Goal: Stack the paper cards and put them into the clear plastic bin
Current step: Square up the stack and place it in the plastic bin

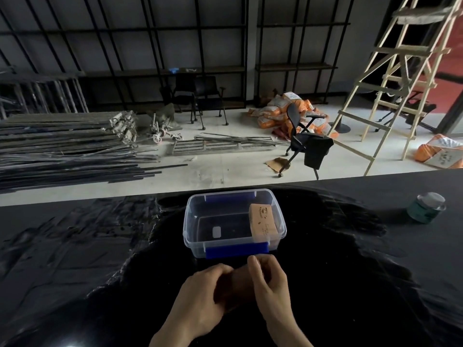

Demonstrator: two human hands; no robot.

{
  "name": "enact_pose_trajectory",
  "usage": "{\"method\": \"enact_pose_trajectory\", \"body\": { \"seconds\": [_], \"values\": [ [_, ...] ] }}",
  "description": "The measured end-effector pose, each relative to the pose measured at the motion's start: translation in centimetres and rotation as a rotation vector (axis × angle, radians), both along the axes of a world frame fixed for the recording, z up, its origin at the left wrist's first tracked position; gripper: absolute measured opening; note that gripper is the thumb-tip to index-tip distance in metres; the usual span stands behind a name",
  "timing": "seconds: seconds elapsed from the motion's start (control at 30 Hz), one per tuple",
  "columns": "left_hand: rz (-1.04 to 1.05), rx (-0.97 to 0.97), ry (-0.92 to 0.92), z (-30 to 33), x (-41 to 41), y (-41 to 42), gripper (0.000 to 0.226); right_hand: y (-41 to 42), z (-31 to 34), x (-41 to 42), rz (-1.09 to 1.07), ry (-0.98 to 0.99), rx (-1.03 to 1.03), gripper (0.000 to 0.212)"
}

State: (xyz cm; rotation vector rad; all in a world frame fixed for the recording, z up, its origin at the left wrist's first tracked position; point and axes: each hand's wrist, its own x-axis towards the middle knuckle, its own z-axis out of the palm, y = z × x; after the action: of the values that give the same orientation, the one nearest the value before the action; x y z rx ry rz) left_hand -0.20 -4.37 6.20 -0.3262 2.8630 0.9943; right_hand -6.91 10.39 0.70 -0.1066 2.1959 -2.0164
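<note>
With your left hand [200, 294] and right hand [269, 284] closed together on the cards [234, 286], square the edges, then lift them toward 12 o'clock into the bin [193, 221], beside the stack [263, 222] there.

Dim light falls on a pale concrete floor [225, 169]. Metal rods [62, 151] lie heaped left, a wooden ladder [390, 78] stands right, black chairs [200, 98] and orange sacks [278, 111] sit before dark grid shelving [150, 46].
</note>
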Motion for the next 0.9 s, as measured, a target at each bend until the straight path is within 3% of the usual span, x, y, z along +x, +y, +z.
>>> {"method": "enact_pose_trajectory", "body": {
  "seconds": [0.1,0.17,0.3,0.47,0.6,0.67,0.77,0.83,0.9],
  "values": [
    [0.213,0.373,0.221,-0.4,0.8,-0.5,0.046,1.4,2.2,-0.2,0.192,-0.094,-0.179,0.059],
    [0.310,0.524,0.271,-0.3,0.7,-0.6,0.043,1.7,3.3,-0.4,0.296,-0.132,-0.212,0.068],
    [0.367,0.704,0.261,0.1,0.3,-0.2,0.038,1.4,4.9,-1.0,0.305,-0.055,-0.138,0.049],
    [0.339,0.869,0.202,1.6,0.2,-0.8,0.049,0.6,6.1,-1.1,0.298,0.009,-0.052,0.042],
    [0.406,0.871,0.286,2.8,1.2,-0.9,0.033,-0.3,7.8,-0.6,0.333,0.106,-0.007,0.035],
    [0.470,0.850,0.327,2.6,0.9,-1.1,0.022,-1.1,7.8,-0.8,0.292,0.254,0.148,0.035],
    [0.587,0.879,0.372,2.6,0.5,-1.9,0.015,-1.6,7.7,-1.7,0.213,0.484,0.586,0.050],
    [0.644,0.887,0.369,2.4,0.0,-1.9,0.016,-1.3,6.7,-2.7,0.310,0.564,0.912,0.064],
    [0.688,0.913,0.363,2.3,-0.4,-2.4,0.016,-1.4,5.8,-3.5,0.430,0.541,1.075,0.073]
  ]
}}
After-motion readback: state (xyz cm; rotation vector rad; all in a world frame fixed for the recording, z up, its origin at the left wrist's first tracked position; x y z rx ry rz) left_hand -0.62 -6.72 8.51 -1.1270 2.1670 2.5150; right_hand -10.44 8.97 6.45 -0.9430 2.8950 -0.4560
